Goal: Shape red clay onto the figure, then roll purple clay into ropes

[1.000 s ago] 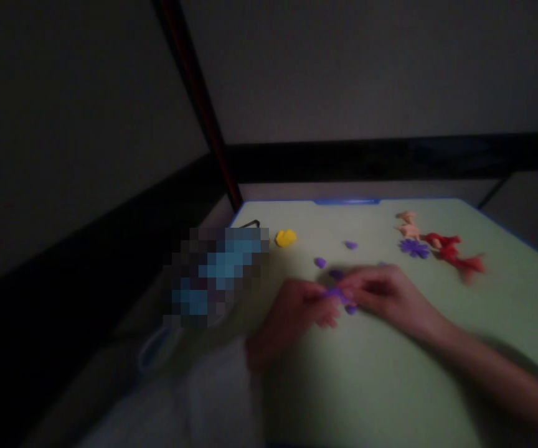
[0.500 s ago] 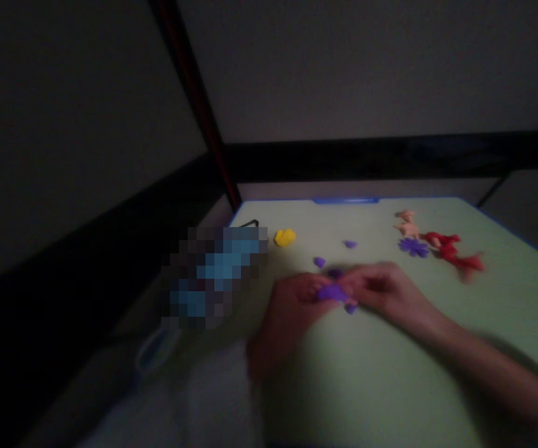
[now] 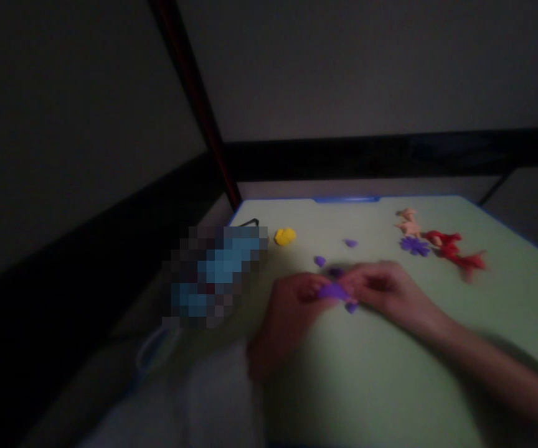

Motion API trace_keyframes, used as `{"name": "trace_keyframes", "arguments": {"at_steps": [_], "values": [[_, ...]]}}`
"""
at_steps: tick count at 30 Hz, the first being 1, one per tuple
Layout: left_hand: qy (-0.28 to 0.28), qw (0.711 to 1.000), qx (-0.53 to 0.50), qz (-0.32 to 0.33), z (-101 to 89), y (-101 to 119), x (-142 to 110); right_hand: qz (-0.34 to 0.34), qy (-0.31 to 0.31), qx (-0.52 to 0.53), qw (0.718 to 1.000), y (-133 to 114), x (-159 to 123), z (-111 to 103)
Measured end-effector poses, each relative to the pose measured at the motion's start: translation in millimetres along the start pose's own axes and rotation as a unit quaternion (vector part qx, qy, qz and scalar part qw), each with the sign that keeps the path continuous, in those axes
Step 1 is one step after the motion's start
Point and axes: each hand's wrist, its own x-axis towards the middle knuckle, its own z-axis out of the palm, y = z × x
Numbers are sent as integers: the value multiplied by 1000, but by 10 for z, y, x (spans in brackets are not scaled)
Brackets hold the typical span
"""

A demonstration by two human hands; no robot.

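Between my two hands is a piece of purple modelling clay (image 3: 333, 290), blurred and partly covered by fingers. My left hand (image 3: 294, 311) pinches its left side, and my right hand (image 3: 383, 287) pinches its right side. Small purple lumps lie close by: one lump (image 3: 320, 261) beyond my left fingers, a darker lump (image 3: 337, 272) just past the fingertips, and another lump (image 3: 352, 307) beneath my right fingers. A further purple bit (image 3: 351, 242) sits farther off on the pale board (image 3: 367, 386).
At the right lie a purple flower-like shape (image 3: 415, 246), peach-coloured pieces (image 3: 409, 225) and red pieces (image 3: 451, 249). A yellow lump (image 3: 285, 236) rests at the far left. Left of the board is a pixelated object with blue parts (image 3: 225, 264). A blue clip-like strip (image 3: 346, 200) marks the far edge.
My left hand's lower fingers have drawn up and its grip has shifted, so more of the purple clay shows. My right hand keeps nearly the same place. The other pieces have not moved.
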Motion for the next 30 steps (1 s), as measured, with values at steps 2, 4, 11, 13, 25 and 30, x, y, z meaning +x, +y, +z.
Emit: {"name": "trace_keyframes", "arguments": {"at_steps": [2, 4, 11, 13, 25, 30], "values": [[3, 1000, -5, -7, -9, 15, 2, -6, -3, -8, 1000, 4, 2, -3], [-13, 1000, -12, -12, -24, 29, 2, -9, -5, -15, 1000, 10, 4, -8], [-60, 997, -41, -10, -69, 0, 21, -25, 2, -48, 999, 7, -16, 11], [-76, 997, -30, -17, -78, -10, 27, -40, 13, -66, 997, 3, -31, 31], [-123, 991, 35, -36, -88, -101, 53, -98, 14, -88, 991, -23, -63, 63], [-106, 993, 51, -18, -93, -85, 60, -58, 24, -19, 998, -12, -41, 59]]}}
